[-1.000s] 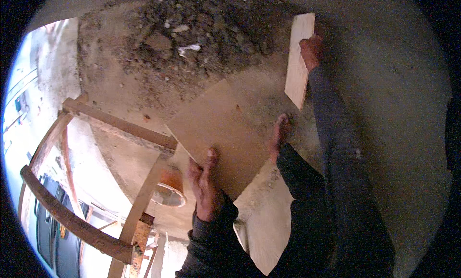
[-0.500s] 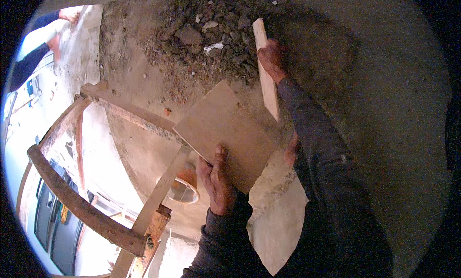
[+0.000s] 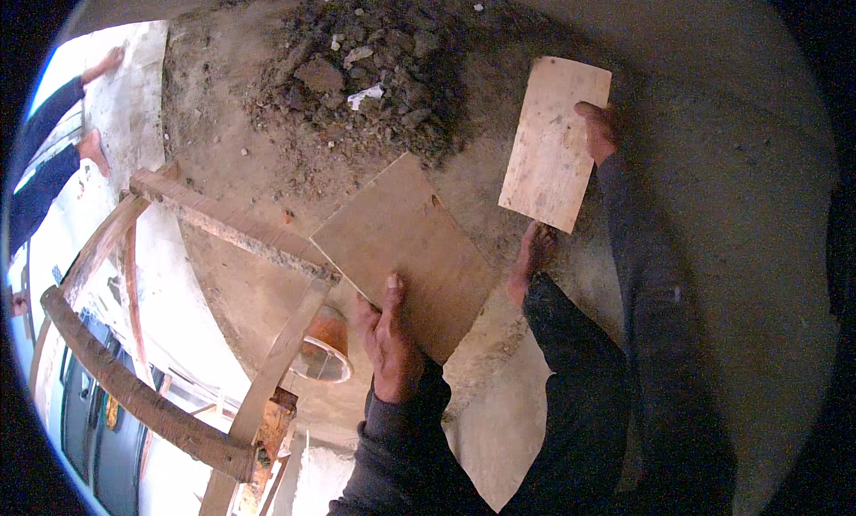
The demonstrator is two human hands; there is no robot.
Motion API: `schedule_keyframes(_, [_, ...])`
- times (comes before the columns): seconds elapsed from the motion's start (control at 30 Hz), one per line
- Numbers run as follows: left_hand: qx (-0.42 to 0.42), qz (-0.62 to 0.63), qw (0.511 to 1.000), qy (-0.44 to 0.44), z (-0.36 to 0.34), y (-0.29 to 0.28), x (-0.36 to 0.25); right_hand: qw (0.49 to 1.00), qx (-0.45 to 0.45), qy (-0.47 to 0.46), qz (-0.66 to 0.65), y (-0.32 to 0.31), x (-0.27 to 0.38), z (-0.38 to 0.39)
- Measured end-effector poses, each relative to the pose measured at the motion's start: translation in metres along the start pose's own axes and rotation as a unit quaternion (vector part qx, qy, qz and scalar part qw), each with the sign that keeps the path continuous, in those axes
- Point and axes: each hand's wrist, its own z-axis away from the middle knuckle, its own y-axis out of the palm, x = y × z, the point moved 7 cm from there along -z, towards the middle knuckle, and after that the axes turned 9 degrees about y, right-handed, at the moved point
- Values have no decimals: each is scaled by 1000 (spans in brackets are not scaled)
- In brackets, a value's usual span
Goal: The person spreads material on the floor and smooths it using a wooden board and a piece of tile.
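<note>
My left hand (image 3: 392,355) grips a square brown board (image 3: 406,248) by its near left edge, thumb lying on the upper face and the other fingers hidden beneath. This board is held tilted, one corner pointing away from me. Farther off and to the right, my right hand (image 3: 599,131) holds a pale rectangular board (image 3: 557,141) by its right edge. Its thumb rests on the broad, spotted face, which is turned up to view; the remaining fingers are behind it. The two boards are apart.
A heap of dark rubble (image 3: 374,79) lies on the floor at the far side. A wooden frame (image 3: 152,373) stands at the left, with an orange-brown bucket (image 3: 325,346) beside it. My bare foot (image 3: 533,253) is below the pale board. Another person's bare feet (image 3: 94,150) show at far left.
My right hand has moved right and turned the pale board from its narrow edge to its broad face. The square board stays in my left hand, shifted slightly left in view.
</note>
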Motion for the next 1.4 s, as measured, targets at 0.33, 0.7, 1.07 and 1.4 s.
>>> schedule_keyframes(0.33, [-20, -134, 988, 80, -8, -12, -26, 986, 110, -127, -16, 80, 54, 19])
schedule_keyframes(0.7, [-17, -122, 989, 84, -6, -13, -18, 943, 228, -239, 31, 99, 88, 83])
schedule_keyframes(1.07, [-36, -147, 987, 62, -3, -15, -23, 943, 266, -107, -166, 140, 43, -15])
schedule_keyframes(1.4, [-25, -179, 981, 70, 1, 1, -23, 983, 94, -135, -76, 14, 40, 6])
